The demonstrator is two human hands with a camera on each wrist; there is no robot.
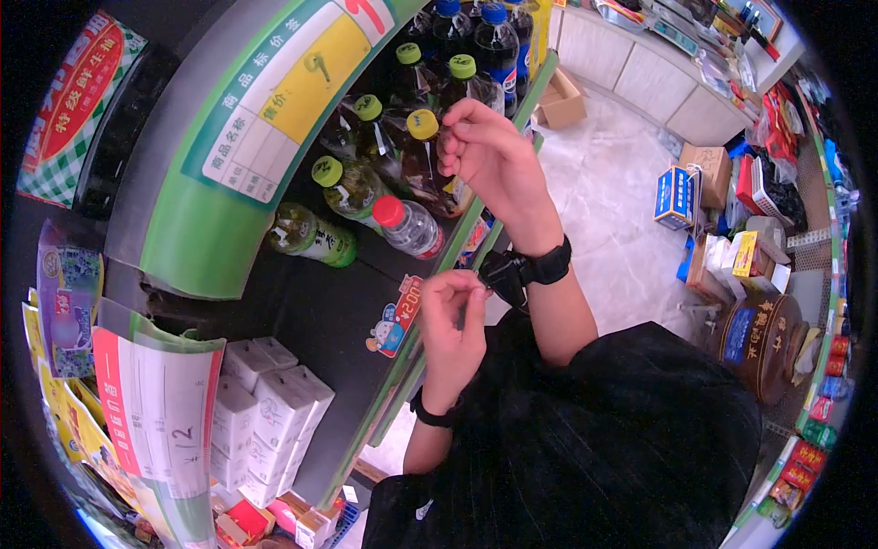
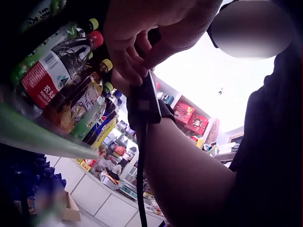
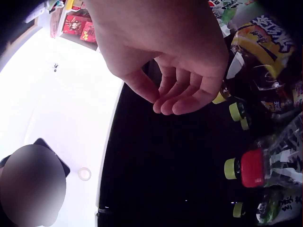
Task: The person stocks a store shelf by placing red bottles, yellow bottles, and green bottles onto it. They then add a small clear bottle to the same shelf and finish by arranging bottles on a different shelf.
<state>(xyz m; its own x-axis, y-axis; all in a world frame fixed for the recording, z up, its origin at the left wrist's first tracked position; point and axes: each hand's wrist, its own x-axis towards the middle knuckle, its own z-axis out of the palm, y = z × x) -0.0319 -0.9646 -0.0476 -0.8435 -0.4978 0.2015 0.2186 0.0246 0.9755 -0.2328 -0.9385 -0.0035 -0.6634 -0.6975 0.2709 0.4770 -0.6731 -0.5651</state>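
Observation:
In the head view my left hand [image 1: 450,331] reaches up to the black wrist camera [image 1: 503,276] strapped on my right wrist. Its thumb and fingertips pinch the edge of that small box, seen closer in the left wrist view, where a cable [image 2: 142,172] hangs from the box. My right hand [image 1: 498,169] hovers beside the bottles with loosely curled fingers and nothing in them. Nearest to it is a brown drink bottle with a yellow cap [image 1: 422,124]. A clear bottle with a red cap [image 1: 389,211] and a green tea bottle [image 1: 311,235] stand nearby on the shelf.
The shelf's green front edge [image 1: 389,393] carries a price tag [image 1: 396,316]. White tissue packs [image 1: 274,403] are stacked lower left. A large price label [image 1: 283,101] curves over the bottles. Behind, a cardboard box [image 1: 560,99] lies on the pale floor, with stocked shelves at the far right.

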